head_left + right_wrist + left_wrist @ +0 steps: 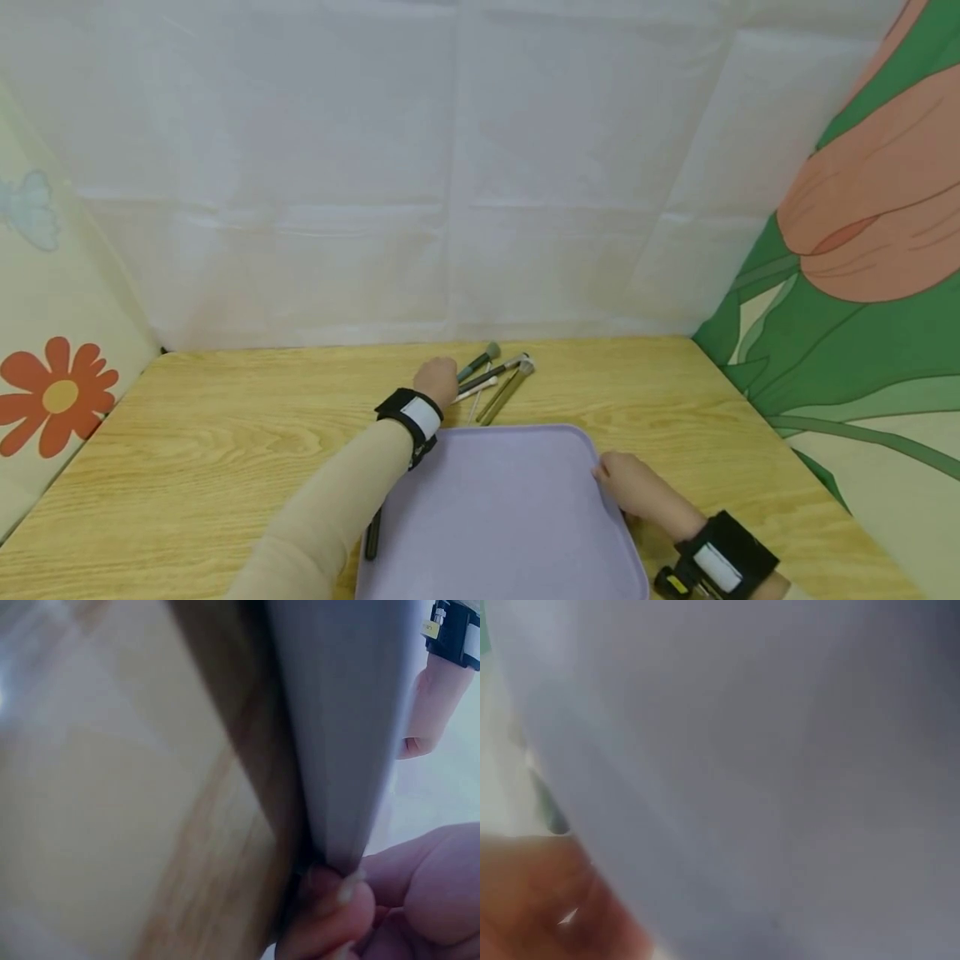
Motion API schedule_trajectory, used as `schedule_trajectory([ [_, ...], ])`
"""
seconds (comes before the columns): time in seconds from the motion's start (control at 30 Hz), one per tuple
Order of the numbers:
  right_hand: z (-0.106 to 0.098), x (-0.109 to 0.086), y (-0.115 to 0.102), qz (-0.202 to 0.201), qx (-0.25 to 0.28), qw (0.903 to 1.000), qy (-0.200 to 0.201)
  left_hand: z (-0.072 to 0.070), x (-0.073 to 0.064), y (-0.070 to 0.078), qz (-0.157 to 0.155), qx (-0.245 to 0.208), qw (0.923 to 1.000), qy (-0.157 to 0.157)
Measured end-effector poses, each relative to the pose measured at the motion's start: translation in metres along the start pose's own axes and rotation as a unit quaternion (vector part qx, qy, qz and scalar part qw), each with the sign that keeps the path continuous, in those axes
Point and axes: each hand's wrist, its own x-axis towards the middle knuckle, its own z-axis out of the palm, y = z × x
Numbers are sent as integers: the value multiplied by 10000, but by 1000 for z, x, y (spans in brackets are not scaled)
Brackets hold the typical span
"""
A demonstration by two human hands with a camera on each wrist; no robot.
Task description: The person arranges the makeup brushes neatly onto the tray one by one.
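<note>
Several makeup brushes [510,387] lie in a loose pile on the table behind a lilac tray [495,517]. My left hand [437,381] reaches over the tray's far left corner to the near ends of the brushes. Its fingers are hidden in the head view and blurred in the left wrist view, so whether it holds a brush does not show. With thumb and fingers my right hand [630,483] grips the tray's right rim; the right wrist view shows these fingers [330,915] pinching the edge.
A dark stick-like item [372,533] lies along the tray's left rim. The wooden table [225,433] ends at a white sheet [420,208] at the back. Flower-printed panels [862,333] stand on both sides.
</note>
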Motion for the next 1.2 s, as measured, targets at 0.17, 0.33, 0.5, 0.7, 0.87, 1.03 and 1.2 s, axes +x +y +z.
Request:
schedule_trajectory([
  [0.17, 3, 2, 4, -231, 9, 9997, 77, 26, 24, -8, 95, 79, 9997, 220],
  [0.33, 4, 5, 5, -259, 12, 9996, 81, 23, 21, -4, 159, 493, 9980, 351],
  [0.5, 3, 1, -1, -261, 14, 9995, 152, -5, -9, 11, 83, 608, 9972, 417],
  [0.7, 1, 1, -4, -171, -89, 9998, 72, -12, -18, 9, 280, 575, 9968, 477],
  [0.87, 1, -1, -5, -254, -60, 9997, 40, -19, -22, 6, 170, 110, 9995, 262],
  [1.03, 1, 0, -4, -292, -142, 9995, 42, -21, -23, 2, 5, -190, 9998, 99],
  [1.2, 1, 1, -3, -254, -195, 9995, 20, 15, 2, -28, 408, -204, 9976, 524],
])
